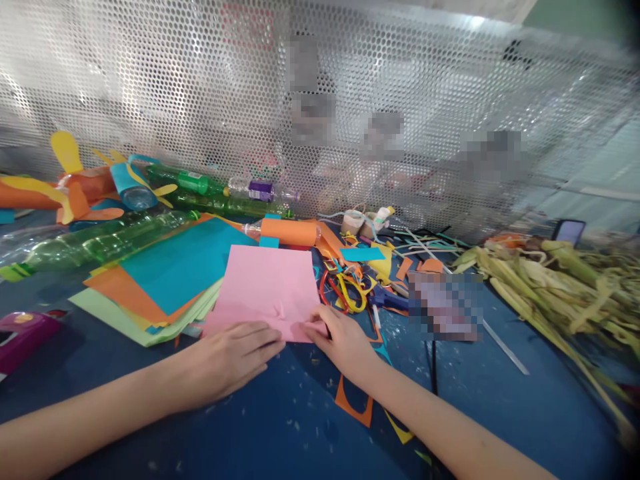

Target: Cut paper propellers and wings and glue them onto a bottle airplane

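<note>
A sheet of pink paper (270,280) lies in front of me, with a small crease near its lower middle. My left hand (235,360) rests flat across its near left edge, fingers stretched out together. At the near right corner, my right hand (343,337) has its thumb and fingers pinched on the paper's edge. Left of the pink sheet is a fanned stack of coloured paper (180,260) in blue, orange and light green. Just beyond the right hand are scissors with yellow handles (353,293) and a red-handled pair (330,290).
Green plastic bottles (110,240) and bottle models with paper blades (135,183) stand at the back left. A purple tool (25,337) lies far left. Dried corn husks (550,287) are heaped at right. Orange paper offcuts (355,403) lie near my right forearm. A perforated silver sheet (200,80) rises behind.
</note>
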`<state>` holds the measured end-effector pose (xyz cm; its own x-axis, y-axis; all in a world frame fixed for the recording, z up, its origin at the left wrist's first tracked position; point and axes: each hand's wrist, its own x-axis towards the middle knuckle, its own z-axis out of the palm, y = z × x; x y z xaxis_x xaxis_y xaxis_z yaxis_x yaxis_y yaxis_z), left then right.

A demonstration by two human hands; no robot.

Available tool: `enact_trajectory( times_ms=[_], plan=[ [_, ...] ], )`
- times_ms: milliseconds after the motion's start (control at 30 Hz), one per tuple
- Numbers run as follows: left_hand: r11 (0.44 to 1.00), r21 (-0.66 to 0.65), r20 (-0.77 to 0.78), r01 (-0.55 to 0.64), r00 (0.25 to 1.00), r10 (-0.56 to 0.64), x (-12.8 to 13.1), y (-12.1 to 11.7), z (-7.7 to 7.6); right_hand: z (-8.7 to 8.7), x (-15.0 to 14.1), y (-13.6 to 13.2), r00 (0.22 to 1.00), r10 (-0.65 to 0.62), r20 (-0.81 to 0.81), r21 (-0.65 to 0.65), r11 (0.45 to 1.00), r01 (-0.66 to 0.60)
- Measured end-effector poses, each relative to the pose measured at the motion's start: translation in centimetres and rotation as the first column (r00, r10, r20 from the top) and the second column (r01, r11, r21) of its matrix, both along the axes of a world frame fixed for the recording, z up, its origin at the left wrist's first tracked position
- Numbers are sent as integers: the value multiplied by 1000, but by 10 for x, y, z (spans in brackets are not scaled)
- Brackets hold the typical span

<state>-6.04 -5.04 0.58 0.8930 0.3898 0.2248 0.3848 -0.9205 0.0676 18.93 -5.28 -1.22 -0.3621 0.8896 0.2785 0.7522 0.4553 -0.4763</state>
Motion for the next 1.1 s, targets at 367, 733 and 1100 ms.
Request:
enact_trajectory(
  times_ms=[367, 733, 1100],
  plan=[
    [994, -103, -24, -26, 999, 24, 3, 1, -5, -2, 1, 2, 1000, 0, -9, 5, 1000, 0],
    [983, -180, -9, -30, 1000, 29, 3, 2, -4, -4, 1, 1, 1000, 0, -21, 7, 1000, 1],
    [984, -176, -22, -36, 999, 33, 5, 1, -4, 15, 5, -16, 951, 192, 243, 388, 879, -276]
  ],
)
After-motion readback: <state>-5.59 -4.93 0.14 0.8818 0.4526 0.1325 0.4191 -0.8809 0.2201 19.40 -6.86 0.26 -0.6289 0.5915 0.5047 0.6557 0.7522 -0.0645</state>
